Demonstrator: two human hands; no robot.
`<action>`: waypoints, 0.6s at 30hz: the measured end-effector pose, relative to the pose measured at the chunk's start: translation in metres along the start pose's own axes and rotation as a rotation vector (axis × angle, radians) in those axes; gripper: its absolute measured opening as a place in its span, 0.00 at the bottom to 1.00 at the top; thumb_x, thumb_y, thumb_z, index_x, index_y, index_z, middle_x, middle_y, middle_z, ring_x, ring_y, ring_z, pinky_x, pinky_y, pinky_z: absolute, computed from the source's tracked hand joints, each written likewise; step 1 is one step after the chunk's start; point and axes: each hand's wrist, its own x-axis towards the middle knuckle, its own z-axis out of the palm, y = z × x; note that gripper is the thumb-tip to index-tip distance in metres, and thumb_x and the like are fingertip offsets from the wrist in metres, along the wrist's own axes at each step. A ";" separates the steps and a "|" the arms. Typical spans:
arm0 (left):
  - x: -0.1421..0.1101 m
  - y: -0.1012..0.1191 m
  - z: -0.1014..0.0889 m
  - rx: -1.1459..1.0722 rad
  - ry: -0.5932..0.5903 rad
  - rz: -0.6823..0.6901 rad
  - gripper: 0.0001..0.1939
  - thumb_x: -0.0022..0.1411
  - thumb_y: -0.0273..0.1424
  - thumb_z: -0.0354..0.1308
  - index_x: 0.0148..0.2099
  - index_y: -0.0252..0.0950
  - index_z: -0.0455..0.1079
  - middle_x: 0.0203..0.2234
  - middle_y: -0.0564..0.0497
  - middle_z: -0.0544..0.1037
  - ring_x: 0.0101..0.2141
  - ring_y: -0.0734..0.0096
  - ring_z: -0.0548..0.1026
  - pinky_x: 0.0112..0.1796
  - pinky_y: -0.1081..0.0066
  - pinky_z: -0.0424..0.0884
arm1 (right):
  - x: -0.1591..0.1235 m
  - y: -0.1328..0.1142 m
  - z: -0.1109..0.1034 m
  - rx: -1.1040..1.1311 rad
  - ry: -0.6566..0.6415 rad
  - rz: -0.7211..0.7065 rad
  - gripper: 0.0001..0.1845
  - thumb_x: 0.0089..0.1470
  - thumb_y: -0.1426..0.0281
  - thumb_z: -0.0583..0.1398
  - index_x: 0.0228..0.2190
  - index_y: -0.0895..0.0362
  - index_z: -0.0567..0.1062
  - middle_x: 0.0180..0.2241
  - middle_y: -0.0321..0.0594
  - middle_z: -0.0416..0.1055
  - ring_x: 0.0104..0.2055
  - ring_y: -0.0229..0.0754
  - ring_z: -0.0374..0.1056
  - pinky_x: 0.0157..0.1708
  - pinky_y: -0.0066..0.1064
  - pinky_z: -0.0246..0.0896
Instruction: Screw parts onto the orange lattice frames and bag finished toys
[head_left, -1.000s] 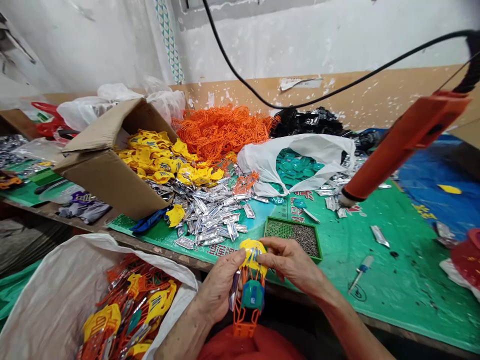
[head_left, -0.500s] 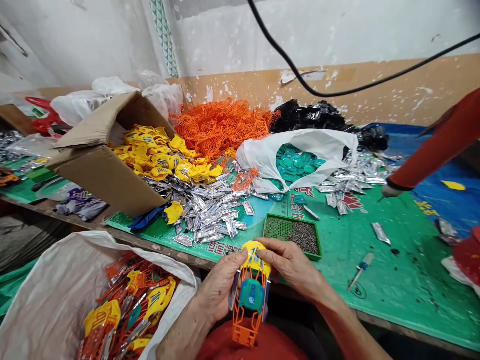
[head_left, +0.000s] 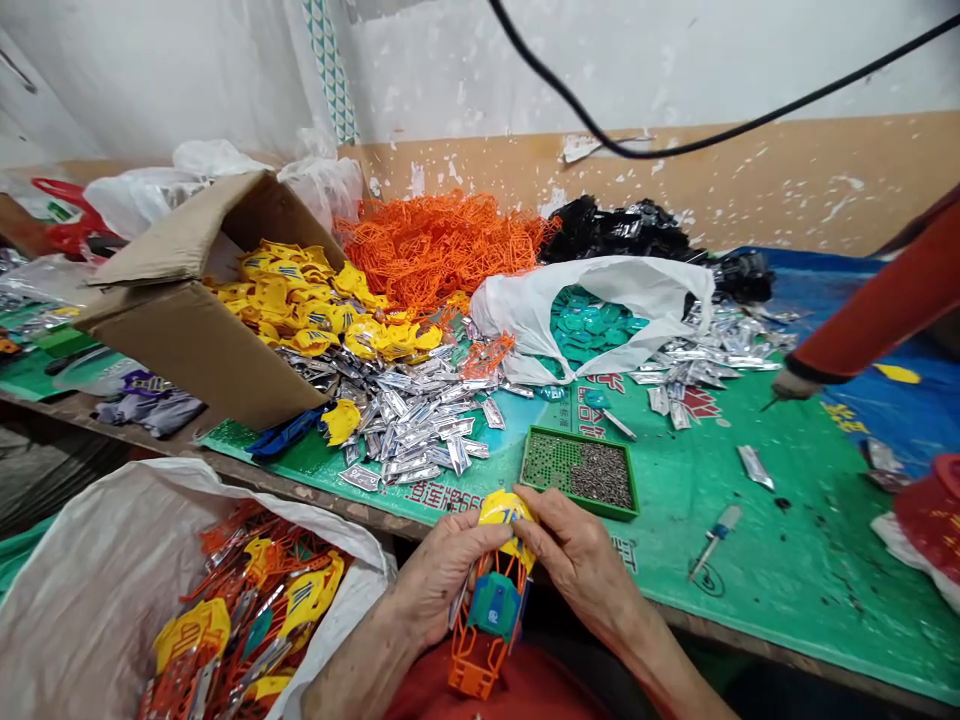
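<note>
Close to my body, a toy car body (head_left: 495,604) with an orange frame, a yellow front piece and a teal middle piece is held between both hands. My left hand (head_left: 442,565) is closed round its left side, the thumb on the yellow piece. My right hand (head_left: 574,545) grips the yellow end from the right, thumb and fingers pressed on it. The undersides of the car body and some fingertips are hidden. Just beyond my hands, a green tray (head_left: 636,500) holds many small screws.
Silver parts (head_left: 420,420) are heaped by a cardboard box (head_left: 172,335) of yellow pieces. Orange frames (head_left: 442,245) and a white bag (head_left: 517,300) of teal pieces lie behind. A sack (head_left: 82,560) of assembled bodies stands at left. A red-handled screwdriver (head_left: 885,290) hangs at right.
The car body has shifted slightly left and tilted in my hands, which stay closed on its yellow end. The view has shifted a little.
</note>
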 end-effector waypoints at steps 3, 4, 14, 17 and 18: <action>-0.005 0.002 0.006 0.061 -0.002 0.009 0.14 0.49 0.32 0.69 0.37 0.28 0.77 0.26 0.46 0.80 0.24 0.76 0.75 0.27 0.80 0.69 | -0.003 -0.004 -0.006 0.007 0.047 -0.060 0.17 0.61 0.64 0.54 0.49 0.56 0.74 0.30 0.40 0.71 0.31 0.39 0.69 0.30 0.29 0.68; -0.006 0.004 0.007 0.071 0.008 0.008 0.15 0.48 0.33 0.69 0.37 0.28 0.77 0.25 0.46 0.80 0.24 0.76 0.74 0.26 0.80 0.69 | -0.004 -0.004 -0.014 0.001 0.104 -0.073 0.17 0.61 0.65 0.55 0.49 0.54 0.74 0.32 0.40 0.71 0.31 0.38 0.69 0.29 0.29 0.68; -0.008 0.011 0.006 0.067 0.124 -0.006 0.17 0.43 0.37 0.72 0.33 0.29 0.78 0.22 0.48 0.79 0.19 0.77 0.72 0.21 0.79 0.68 | 0.059 0.036 -0.190 0.100 1.137 0.015 0.35 0.34 0.65 0.71 0.48 0.45 0.73 0.53 0.40 0.66 0.58 0.56 0.59 0.48 0.47 0.61; -0.005 0.009 0.008 0.066 0.114 -0.017 0.18 0.43 0.37 0.72 0.33 0.29 0.78 0.22 0.47 0.80 0.19 0.77 0.73 0.22 0.80 0.68 | 0.096 0.037 -0.195 0.407 0.805 0.030 0.28 0.34 0.63 0.67 0.42 0.49 0.73 0.44 0.42 0.73 0.48 0.53 0.69 0.41 0.47 0.66; -0.004 0.008 0.009 0.068 0.113 -0.019 0.18 0.43 0.37 0.72 0.33 0.29 0.78 0.23 0.47 0.80 0.20 0.76 0.73 0.22 0.80 0.68 | 0.105 0.033 -0.192 0.489 0.702 0.047 0.28 0.33 0.64 0.66 0.42 0.51 0.72 0.40 0.42 0.75 0.42 0.51 0.72 0.36 0.45 0.68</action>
